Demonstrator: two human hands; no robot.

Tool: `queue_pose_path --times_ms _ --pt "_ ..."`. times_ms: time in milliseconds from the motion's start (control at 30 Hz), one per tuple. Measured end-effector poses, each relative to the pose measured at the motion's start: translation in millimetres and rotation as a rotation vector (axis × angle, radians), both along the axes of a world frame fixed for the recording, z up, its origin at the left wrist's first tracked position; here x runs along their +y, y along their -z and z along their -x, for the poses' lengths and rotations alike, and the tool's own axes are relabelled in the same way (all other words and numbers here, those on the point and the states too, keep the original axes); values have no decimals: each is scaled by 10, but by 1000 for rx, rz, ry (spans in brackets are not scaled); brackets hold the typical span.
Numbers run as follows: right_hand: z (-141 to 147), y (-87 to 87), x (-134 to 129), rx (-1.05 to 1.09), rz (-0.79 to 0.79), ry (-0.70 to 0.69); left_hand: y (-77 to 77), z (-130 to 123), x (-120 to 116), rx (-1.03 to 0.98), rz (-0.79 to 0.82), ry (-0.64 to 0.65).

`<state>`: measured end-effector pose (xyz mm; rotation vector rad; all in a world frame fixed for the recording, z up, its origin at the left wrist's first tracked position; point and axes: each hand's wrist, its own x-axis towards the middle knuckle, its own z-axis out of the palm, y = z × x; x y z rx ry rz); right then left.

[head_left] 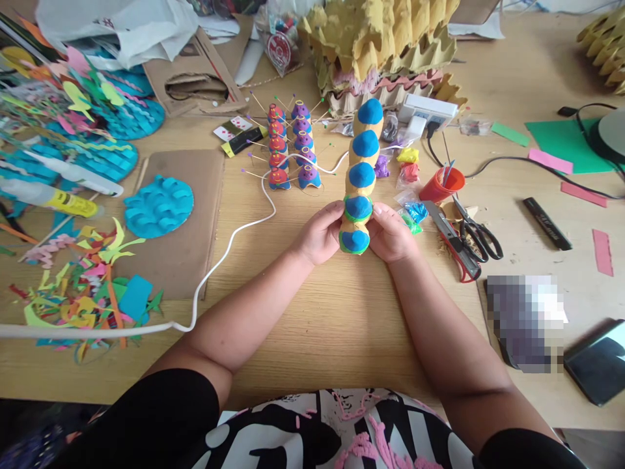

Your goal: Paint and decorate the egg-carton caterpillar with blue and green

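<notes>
Between both hands I hold a strip of egg carton (362,176), several bumps in a row, each capped with blue. Green edging runs around the two bumps nearest me. My left hand (322,234) grips its lower left side, and my right hand (390,233) grips the lower right. The strip is raised off the table, its far end pointing away. Beyond my left hand stand two finished-looking carton strips, one with red bumps (278,146) and one with purple bumps (303,146), with pins sticking out. Packets of coloured clay (409,163) lie right of the strip.
A white cord (234,234) crosses the table on the left. Scissors (476,231), a box cutter (454,244) and a red cup (442,184) sit at right. Egg trays (381,45) are stacked behind; paper scraps (83,293) and cardboard (170,260) lie left.
</notes>
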<state>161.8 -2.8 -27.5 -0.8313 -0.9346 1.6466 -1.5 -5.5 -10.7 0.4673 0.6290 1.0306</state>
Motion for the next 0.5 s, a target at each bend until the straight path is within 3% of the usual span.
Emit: queue_pose_path --times_ms 200,500 --pt "-35 32 -7 23 44 6 -22 -10 19 5 86 12" --pt "-39 26 1 23 50 -12 69 15 5 62 -56 12"
